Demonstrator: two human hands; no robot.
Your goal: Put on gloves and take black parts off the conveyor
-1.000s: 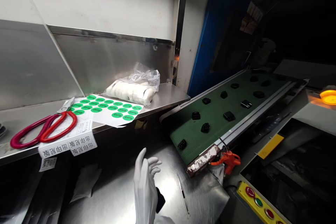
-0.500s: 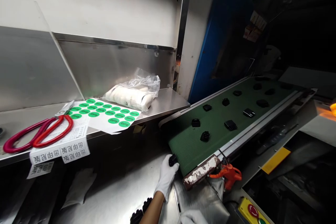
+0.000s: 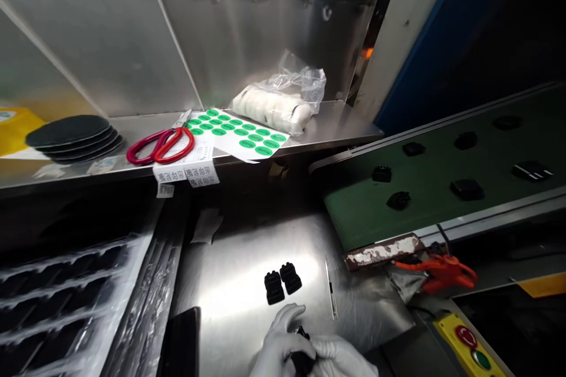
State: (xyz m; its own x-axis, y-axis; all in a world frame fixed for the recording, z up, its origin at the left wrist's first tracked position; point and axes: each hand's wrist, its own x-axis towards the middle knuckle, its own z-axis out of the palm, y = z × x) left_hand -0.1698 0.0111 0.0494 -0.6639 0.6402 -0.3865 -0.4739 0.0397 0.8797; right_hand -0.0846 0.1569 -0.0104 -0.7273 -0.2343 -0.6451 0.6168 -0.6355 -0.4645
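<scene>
Both my hands wear white gloves and meet low in the head view around a small black plastic part point(image 3: 303, 360). My left hand point(image 3: 278, 346) grips it from the left, thumb and fingers curled about it. From the other side my right hand point(image 3: 342, 358) closes on the same part, with most of its fingers hidden. Just beyond them, two similar black plastic parts point(image 3: 282, 284) lie side by side on the steel table point(image 3: 234, 330). A thin pen-like tool point(image 3: 331, 291) rests to their right.
At right a green conveyor belt point(image 3: 354, 218) carries several black parts. An orange-handled tool point(image 3: 446, 274) and a yellow button box point(image 3: 469, 344) stand below it. On the shelf point(image 3: 349, 123) are red scissors point(image 3: 174, 146), green stickers point(image 3: 247, 129), a bagged white roll point(image 3: 272, 107) and black discs point(image 3: 71, 135). Filled trays point(image 3: 132, 283) stand at left.
My left hand has come back from the belt's near end with a black part, and my right hand has joined it there. The view has turned left and down.
</scene>
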